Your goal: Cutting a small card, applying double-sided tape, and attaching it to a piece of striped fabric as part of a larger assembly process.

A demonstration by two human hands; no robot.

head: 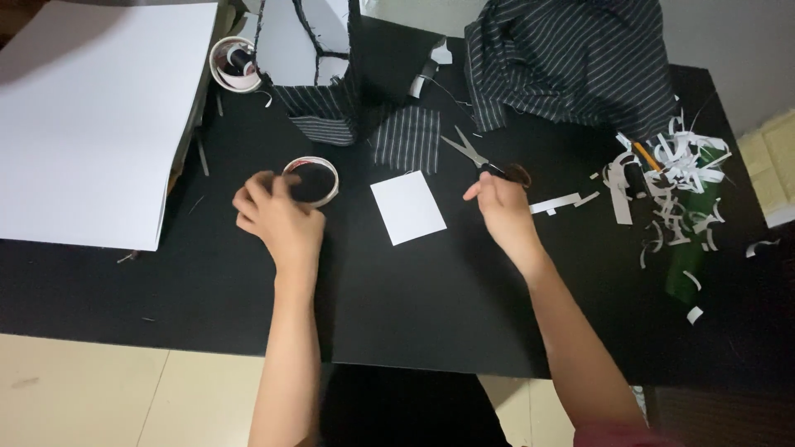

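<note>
Your left hand (277,217) rests on the black bench (414,306), its fingers curled against the rim of a tape roll (312,181) lying flat just above it. Your right hand (503,209) sits further right, fingers loosely together near the dark handles of the scissors (484,159), though you cannot tell whether they grip them. Between both hands lies a white paper square (407,207). Striped fabric (571,58) is heaped behind, paper scraps (671,178) litter the right, and a large white board (91,116) lies left.

two tape rolls (311,180), one pair of scissors (476,156), one white card (407,207)
</note>
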